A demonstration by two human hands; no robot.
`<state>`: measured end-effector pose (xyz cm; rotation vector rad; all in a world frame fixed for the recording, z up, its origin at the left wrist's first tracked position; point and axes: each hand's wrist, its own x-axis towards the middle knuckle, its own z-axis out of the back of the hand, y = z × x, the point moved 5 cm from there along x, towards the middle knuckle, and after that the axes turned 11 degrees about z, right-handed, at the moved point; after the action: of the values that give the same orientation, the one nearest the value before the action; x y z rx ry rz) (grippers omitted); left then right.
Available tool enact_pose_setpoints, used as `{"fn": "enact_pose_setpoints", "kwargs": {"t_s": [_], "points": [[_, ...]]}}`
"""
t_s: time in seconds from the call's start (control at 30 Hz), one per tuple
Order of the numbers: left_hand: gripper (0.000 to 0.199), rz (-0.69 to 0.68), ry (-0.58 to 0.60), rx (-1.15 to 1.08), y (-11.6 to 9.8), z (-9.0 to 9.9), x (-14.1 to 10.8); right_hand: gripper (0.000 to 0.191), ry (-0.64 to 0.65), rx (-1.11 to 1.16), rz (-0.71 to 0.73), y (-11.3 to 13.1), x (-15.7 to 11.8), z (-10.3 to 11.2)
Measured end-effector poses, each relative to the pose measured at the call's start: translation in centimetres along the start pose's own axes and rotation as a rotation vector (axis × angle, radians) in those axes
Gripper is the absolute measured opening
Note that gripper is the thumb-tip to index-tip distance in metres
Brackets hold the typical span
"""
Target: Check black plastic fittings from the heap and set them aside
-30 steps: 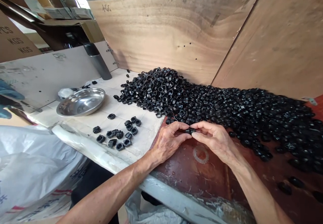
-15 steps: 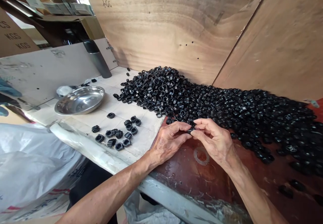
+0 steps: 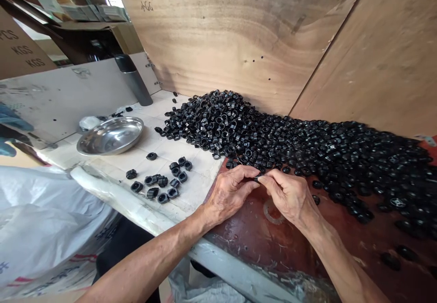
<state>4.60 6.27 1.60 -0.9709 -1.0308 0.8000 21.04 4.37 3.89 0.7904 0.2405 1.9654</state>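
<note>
Between the fingertips of my left hand [image 3: 232, 189] and my right hand [image 3: 288, 193] is a small black part [image 3: 258, 178], mostly covered by the fingers. Both hands pinch it just above the dark red board [image 3: 246, 225]. Right behind them rises a large pile of black ring-shaped parts [image 3: 218, 120], which runs into a spread of black round parts [image 3: 341, 152] on the right. Several loose black nuts [image 3: 163, 181] lie on the pale surface left of my left hand.
A shallow metal bowl [image 3: 111, 136] and a dark bottle [image 3: 134, 79] stand at the left. A wooden panel [image 3: 239, 38] closes off the back. White sacks [image 3: 44, 230] lie below the table's front edge [image 3: 129, 205]. Blue-gloved fingers [image 3: 13, 120] show at the far left.
The fingers of my right hand have curled in more closely around the small part. My left hand keeps its pinch. The view has shifted slightly.
</note>
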Motion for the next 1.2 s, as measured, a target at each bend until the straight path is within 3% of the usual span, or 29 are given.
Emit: {"fn": "enact_pose_setpoints", "kwargs": {"t_s": [0.13, 0.23, 0.33, 0.43, 0.53, 0.67, 0.8, 1.0, 1.2], "points": [[0.015, 0.050, 0.065, -0.083, -0.1, -0.4, 0.1, 0.052, -0.079, -0.059, -0.053, 0.0, -0.2, -0.2], [0.018, 0.201, 0.053, -0.204, 0.3, -0.6, 0.2, 0.035, -0.169, 0.015, -0.127, 0.2, -0.2, 0.4], [0.021, 0.303, 0.006, -0.325, 0.6, -0.5, 0.3, 0.021, -0.137, 0.138, -0.029, 0.9, 0.1, 0.6], [0.022, 0.295, -0.004, -0.346, 0.4, -0.3, 0.4, 0.018, -0.101, 0.075, 0.068, 1.0, 0.1, 0.5], [0.021, 0.274, -0.006, -0.278, 0.2, -0.2, 0.4, 0.042, -0.102, -0.024, 0.027, 0.5, -0.1, 0.2], [0.019, 0.277, -0.017, -0.307, 0.4, -0.2, 0.3, 0.028, -0.126, 0.106, -0.023, 0.8, 0.0, 0.3], [0.019, 0.286, -0.016, -0.309, 0.8, -0.2, 0.2, 0.035, -0.141, 0.140, -0.047, 1.3, 0.1, 0.9], [0.017, 0.222, 0.023, -0.190, 0.3, -0.4, 0.2, 0.023, -0.183, 0.189, -0.090, 0.6, 0.0, 1.2], [0.016, 0.252, -0.018, -0.251, 0.6, -0.2, 0.3, 0.015, -0.129, 0.178, 0.034, 0.9, 0.2, 0.3]]}}
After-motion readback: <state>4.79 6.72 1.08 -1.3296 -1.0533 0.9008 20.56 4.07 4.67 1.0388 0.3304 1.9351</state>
